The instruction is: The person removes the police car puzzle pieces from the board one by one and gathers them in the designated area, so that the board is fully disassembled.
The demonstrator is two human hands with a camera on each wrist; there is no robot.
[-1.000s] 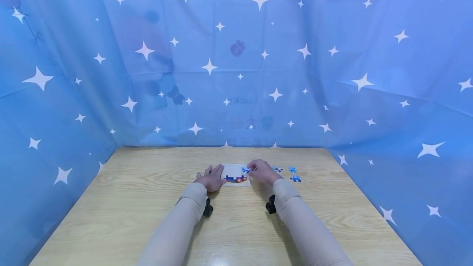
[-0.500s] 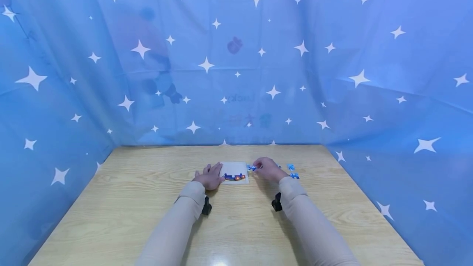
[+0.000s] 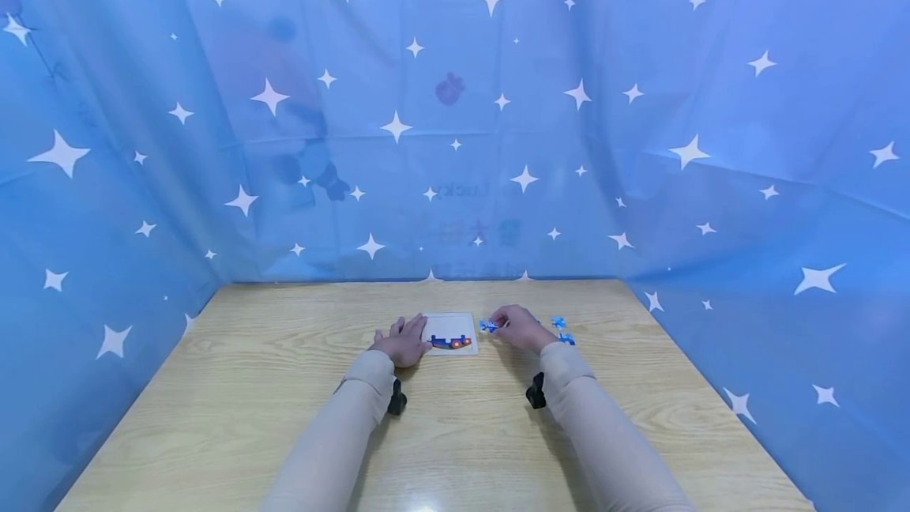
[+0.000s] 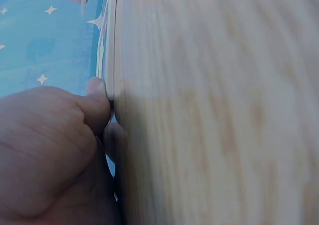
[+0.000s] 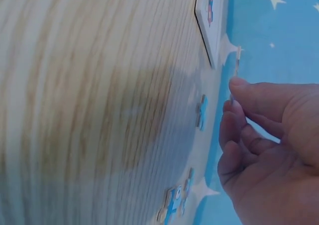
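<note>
your left hand (image 3: 402, 341) lies, fingers spread, at the left edge of the puzzle board (image 3: 448, 325), just below the frame's center. your right hand (image 3: 524, 327) pinches a puzzle piece (image 3: 487, 325) just past the board's right edge, a gap between. loose pieces (image 3: 558, 321) lie farther right; the table (image 3: 455, 433) runs to the frame's bottom.

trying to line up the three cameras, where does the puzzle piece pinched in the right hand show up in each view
Head: the puzzle piece is below centre, slightly right, beside the white board.
Left wrist: the puzzle piece is near the top edge, left of centre, seen edge-on.
Right wrist: it is right of centre in the upper half, edge-on.
Shared landmark: the starry blue curtain.
</note>
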